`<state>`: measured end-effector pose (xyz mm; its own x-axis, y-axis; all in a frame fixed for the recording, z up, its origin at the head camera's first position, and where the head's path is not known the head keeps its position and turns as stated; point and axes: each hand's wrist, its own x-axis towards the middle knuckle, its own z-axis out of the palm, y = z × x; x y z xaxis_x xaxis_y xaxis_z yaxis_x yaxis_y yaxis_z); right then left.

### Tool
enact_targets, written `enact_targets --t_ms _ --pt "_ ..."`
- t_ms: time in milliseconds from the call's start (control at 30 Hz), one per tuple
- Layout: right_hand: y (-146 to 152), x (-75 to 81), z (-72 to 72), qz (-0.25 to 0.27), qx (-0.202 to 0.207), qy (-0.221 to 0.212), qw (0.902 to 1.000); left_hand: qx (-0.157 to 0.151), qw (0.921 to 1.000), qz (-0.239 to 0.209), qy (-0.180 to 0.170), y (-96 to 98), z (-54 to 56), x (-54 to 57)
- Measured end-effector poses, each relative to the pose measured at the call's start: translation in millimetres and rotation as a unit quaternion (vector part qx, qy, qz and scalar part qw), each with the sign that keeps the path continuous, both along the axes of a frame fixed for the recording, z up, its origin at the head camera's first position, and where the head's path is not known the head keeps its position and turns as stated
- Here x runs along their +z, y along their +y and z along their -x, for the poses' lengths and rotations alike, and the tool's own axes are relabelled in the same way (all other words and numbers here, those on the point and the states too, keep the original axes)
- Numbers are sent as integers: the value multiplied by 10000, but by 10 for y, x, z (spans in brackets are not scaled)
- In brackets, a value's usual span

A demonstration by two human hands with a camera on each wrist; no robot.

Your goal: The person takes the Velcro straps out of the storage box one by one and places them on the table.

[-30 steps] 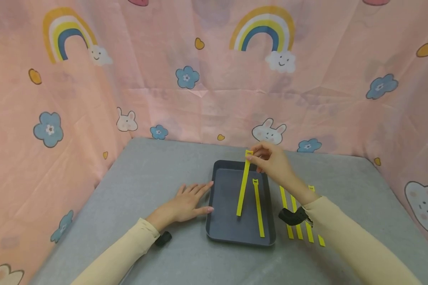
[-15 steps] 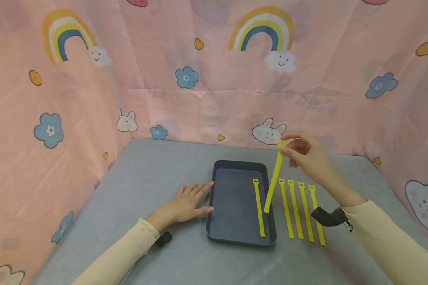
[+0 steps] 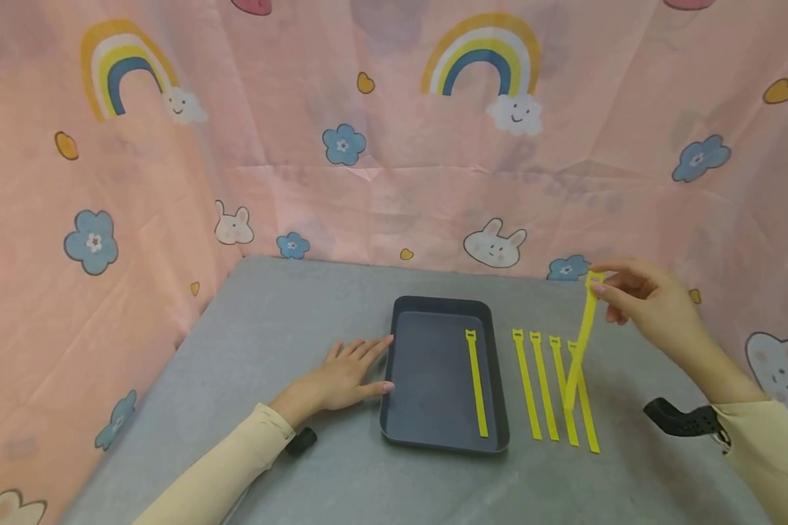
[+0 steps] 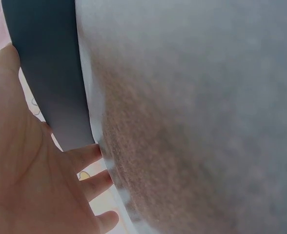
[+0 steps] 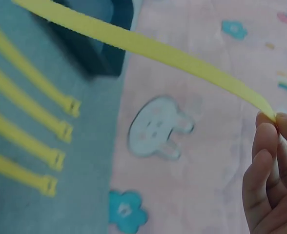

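Observation:
My right hand (image 3: 659, 317) pinches a yellow hook-and-loop cable tie (image 3: 584, 335) by its slotted head, between thumb and fingertips. The tie hangs down at a slant and overlaps the right end of a row of several similar cable ties (image 3: 526, 386) lying on the table. In the right wrist view, the held cable tie (image 5: 148, 48) stretches from the fingertips toward the upper left. One more cable tie (image 3: 476, 386) lies in the right part of a dark grey tray (image 3: 427, 379). My left hand (image 3: 341, 379) rests with spread fingers, fingertips at the tray's left rim.
A grey table (image 3: 289, 306) carries the tray and the ties, the row lying to the tray's right. A pink curtain (image 3: 394, 197) with printed rainbows and rabbits stands behind and along both sides. Dark camera mounts (image 3: 679, 419) sit on the wrists.
My right hand has carried the pinched cable tie rightward, from above the tray to over the right end of the row. The left hand and tray have stayed put.

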<state>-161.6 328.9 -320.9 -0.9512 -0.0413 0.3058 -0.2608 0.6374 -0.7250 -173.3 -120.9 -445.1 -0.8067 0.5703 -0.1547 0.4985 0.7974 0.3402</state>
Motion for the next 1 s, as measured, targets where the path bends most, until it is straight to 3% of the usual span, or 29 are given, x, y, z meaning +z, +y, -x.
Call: enact_targets --t_ms 567,1000 --pt "639 -398 -190 -361 33 -948 9948 0 10000 1 34 -10 -2 -14" --pt "814 -815 -142 -457 19 -1157 9922 1 10000 46 66 -1 6 -29"
